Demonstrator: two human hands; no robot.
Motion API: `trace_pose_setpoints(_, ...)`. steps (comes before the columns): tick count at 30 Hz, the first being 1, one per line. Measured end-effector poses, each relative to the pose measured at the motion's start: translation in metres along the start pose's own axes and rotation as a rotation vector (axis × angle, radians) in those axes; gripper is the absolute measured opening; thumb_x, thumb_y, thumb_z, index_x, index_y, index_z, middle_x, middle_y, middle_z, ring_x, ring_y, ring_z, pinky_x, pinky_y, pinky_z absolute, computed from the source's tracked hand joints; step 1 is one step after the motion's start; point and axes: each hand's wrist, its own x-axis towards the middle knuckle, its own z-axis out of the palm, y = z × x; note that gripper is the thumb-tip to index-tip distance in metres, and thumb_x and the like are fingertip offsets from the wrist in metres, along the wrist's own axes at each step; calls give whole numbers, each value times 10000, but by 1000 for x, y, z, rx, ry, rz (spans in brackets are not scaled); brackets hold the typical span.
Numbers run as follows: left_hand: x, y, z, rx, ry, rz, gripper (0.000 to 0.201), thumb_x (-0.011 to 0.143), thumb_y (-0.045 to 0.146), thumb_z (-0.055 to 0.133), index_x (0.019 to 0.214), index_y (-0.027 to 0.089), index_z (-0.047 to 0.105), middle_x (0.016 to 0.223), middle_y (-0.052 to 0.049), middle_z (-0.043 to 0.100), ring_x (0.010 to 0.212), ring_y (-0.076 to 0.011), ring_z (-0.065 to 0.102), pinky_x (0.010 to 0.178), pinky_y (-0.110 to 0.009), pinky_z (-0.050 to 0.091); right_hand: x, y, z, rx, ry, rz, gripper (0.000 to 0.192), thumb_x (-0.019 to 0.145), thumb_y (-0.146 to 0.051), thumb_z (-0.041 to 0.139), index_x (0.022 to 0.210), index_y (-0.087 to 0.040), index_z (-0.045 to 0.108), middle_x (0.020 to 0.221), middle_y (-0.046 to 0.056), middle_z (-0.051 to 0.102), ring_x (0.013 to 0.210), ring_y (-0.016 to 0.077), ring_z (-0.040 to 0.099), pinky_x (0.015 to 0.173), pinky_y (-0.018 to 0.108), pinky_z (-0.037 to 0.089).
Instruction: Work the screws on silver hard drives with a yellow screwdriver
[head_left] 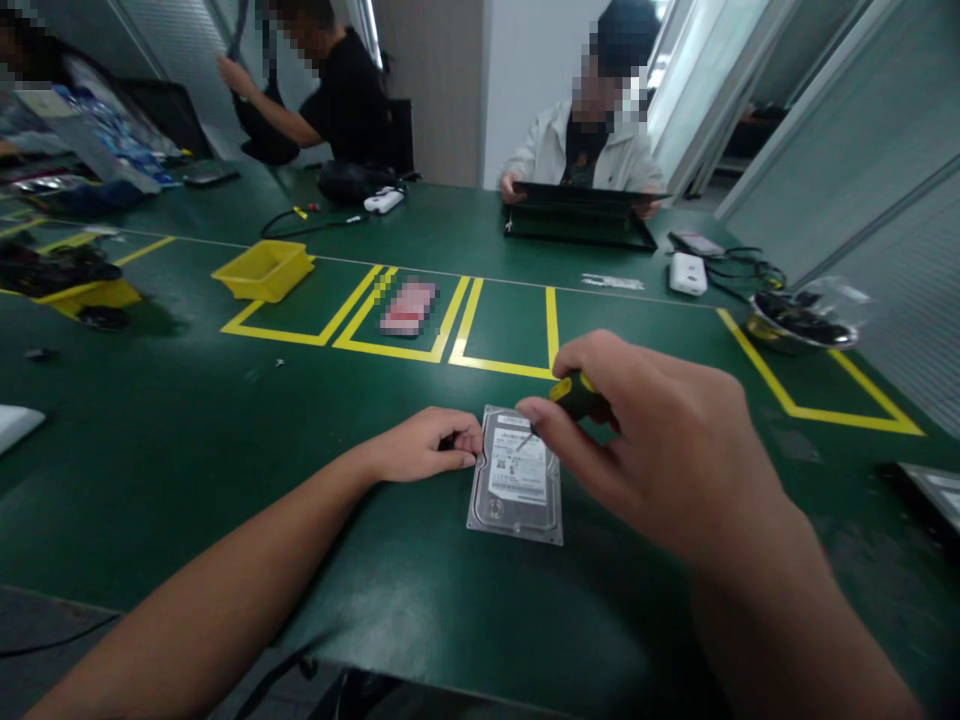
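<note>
Right hand (pixel 660 440) gripped your screwdriver (pixel 574 393), tip at the drive's (pixel 517 480) 12 o'clock edge; left hand (pixel 427 445) pinched its 9 o'clock side. Cover stayed on; unscrewing looked barely begun.

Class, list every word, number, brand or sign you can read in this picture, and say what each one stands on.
None can be read.
Hard drive white label: print too small and blurred.
Red item on the green table: blurred out.
White strip farther back: marks too small.

Bare-metal hard drive (pixel 516 478) (paper label) on matt mat (pixel 225 450).
</note>
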Motion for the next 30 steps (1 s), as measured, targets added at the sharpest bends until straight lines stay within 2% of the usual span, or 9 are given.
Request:
trace_pose_setpoints(6, -3, 4, 0, -40, 4, -8, 83, 859, 226, 611, 905, 156, 604, 807, 1, 588, 727, -125, 530, 670, -237, 408, -15, -5, -19, -295, -9, 65, 211, 893, -448, 546, 908, -238, 542, 743, 41, 584, 559, 156, 438, 508, 283, 190)
trace_pose_setpoints(8, -4, 5, 1, -32, 1, -8, 89, 865, 228, 613, 917, 156, 607, 810, 2, 590, 729, -124, 532, 676, -237, 406, -22, -8, -25, -396, -55, 101, 207, 868, -439, 574, 914, -242, 531, 746, 49, 581, 536, 160, 422, 503, 283, 168)
trace_pose_setpoints(10, -5, 5, 1, -11, 6, -7, 87, 882, 234, 600, 921, 156, 606, 810, 2, 591, 731, -123, 534, 684, -238, 403, -29, -8, -27, -494, -139, 130, 215, 838, -429, 610, 873, -242, 510, 667, 36, 548, 489, 152, 388, 490, 274, 142)
trace_pose_setpoints(13, -5, 5, 3, 14, 34, -18, 103, 930, 246, 536, 931, 160, 591, 820, 3, 590, 747, -125, 541, 700, -244, 400, -38, -4, -25, -638, -196, 158, 269, 799, -457, 653, 806, -242, 490, 533, 2, 474, 419, 127, 307, 468, 268, 93)
trace_pose_setpoints(18, -7, 6, 4, 17, 59, -35, 135, 960, 279, 492, 945, 166, 565, 819, 9, 570, 755, -129, 534, 707, -252, 401, -47, 2, -10, -711, -288, 199, 236, 875, -441, 580, 806, -230, 500, 506, 1, 506, 389, 130, 357, 467, 270, 86)
trace_pose_setpoints(22, -8, 7, 5, 7, 62, -39, 139, 957, 282, 494, 957, 166, 570, 817, 9, 569, 747, -128, 528, 696, -250, 396, -55, -3, 5, -757, -252, 383, 266, 942, -433, 495, 793, -213, 505, 516, 29, 551, 421, 186, 497, 480, 278, 102)
trace_pose_setpoints(25, -8, 7, 6, 1, 66, -48, 141, 952, 284, 501, 958, 164, 576, 813, 10, 569, 742, -126, 525, 691, -249, 395, -67, 0, 23, -712, -283, 408, 260, 975, -397, 452, 810, -202, 503, 578, 48, 606, 488, 219, 596, 484, 281, 119)
trace_pose_setpoints(30, -6, 6, 9, -20, 75, -68, 136, 946, 284, 511, 952, 168, 583, 796, 14, 566, 724, -121, 515, 682, -247, 392, -86, 23, 59, -667, -356, 449, 264, 983, -443, 428, 911, -200, 502, 626, 56, 642, 560, 255, 669, 478, 272, 177)
